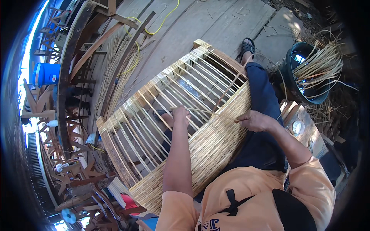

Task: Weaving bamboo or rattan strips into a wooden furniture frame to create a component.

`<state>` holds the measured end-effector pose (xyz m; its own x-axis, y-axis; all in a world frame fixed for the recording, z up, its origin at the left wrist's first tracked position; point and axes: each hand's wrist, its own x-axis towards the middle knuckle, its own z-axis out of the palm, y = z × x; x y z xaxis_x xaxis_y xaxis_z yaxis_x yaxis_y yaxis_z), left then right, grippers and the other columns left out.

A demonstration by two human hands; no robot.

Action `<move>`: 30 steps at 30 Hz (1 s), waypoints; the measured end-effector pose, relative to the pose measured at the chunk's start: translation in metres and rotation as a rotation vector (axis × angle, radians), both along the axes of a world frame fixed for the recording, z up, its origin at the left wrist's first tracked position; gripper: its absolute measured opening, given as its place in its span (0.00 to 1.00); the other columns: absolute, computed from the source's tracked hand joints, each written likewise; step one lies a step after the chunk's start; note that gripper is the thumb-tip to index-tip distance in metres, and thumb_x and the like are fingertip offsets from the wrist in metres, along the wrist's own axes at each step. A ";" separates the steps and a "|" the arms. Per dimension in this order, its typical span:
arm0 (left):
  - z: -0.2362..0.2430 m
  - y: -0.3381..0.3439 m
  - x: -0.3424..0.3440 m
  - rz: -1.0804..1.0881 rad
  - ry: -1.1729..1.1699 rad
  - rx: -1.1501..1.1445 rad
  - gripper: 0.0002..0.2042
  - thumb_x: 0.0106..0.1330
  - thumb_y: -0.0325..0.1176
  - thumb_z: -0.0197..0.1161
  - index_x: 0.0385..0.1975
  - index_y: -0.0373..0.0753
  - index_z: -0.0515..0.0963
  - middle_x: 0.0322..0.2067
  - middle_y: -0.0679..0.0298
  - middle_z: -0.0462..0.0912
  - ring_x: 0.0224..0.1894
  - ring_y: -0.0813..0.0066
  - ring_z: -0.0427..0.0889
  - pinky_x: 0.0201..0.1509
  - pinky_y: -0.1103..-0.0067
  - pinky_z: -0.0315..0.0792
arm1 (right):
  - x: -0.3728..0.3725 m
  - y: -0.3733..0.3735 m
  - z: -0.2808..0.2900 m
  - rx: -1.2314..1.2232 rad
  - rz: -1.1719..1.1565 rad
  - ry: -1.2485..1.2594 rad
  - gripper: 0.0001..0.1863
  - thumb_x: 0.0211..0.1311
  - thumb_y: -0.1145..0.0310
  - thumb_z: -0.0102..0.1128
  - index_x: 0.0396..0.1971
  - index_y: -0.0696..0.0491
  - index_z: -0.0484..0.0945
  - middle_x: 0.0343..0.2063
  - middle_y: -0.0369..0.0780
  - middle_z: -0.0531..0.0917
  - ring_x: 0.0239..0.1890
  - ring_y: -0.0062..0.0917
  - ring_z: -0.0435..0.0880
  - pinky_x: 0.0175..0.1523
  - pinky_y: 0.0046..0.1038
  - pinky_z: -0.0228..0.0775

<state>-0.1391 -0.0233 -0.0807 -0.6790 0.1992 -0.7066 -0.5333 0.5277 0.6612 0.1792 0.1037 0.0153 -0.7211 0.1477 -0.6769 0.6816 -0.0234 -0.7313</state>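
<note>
A wooden frame (115, 159) lies tilted across my lap, strung with pale slats. Its near part is a tightly woven cane panel (216, 144); the far part has open slats with gaps between them. A thin cane strip (210, 112) runs between my hands above the slats. My left hand (180, 115) is closed around the strip's left end, over the middle of the open slats. My right hand (254, 121) pinches the strip's other end beside the frame's right edge, its fingers curled. A darker brown strip (230, 89) slants across the slats near the right end.
At the right stands a dark bucket (291, 77) holding water and a bundle of cane strips (322, 65). A wooden block (308, 129) with a small clear cup (298, 127) is by my right elbow. Curved wooden pieces (94, 50), loose cane, a yellow cord (163, 23) and a blue cooler (48, 74) lie leftward.
</note>
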 end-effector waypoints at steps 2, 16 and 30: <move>-0.005 0.003 0.004 0.030 -0.018 -0.064 0.18 0.64 0.33 0.54 0.52 0.37 0.62 0.44 0.56 0.70 0.33 0.60 0.77 0.29 0.66 0.74 | 0.005 -0.002 -0.008 -0.060 -0.046 -0.013 0.20 0.59 0.64 0.47 0.51 0.49 0.76 0.09 0.35 0.69 0.10 0.18 0.66 0.17 0.23 0.60; -0.004 0.010 0.036 -0.027 0.208 -0.147 0.13 0.58 0.23 0.57 0.41 0.33 0.64 0.25 0.58 0.75 0.17 0.69 0.76 0.11 0.81 0.66 | 0.042 -0.011 0.008 -0.251 -0.100 -0.072 0.13 0.63 0.66 0.48 0.41 0.52 0.79 0.08 0.30 0.68 0.08 0.16 0.66 0.13 0.20 0.56; 0.200 -0.062 0.031 -0.103 0.637 0.283 0.10 0.70 0.31 0.47 0.45 0.33 0.67 0.37 0.56 0.77 0.39 0.69 0.80 0.39 0.81 0.75 | -0.120 -0.027 0.026 0.750 0.011 0.421 0.15 0.58 0.70 0.52 0.46 0.52 0.75 0.42 0.44 0.78 0.46 0.39 0.76 0.52 0.35 0.67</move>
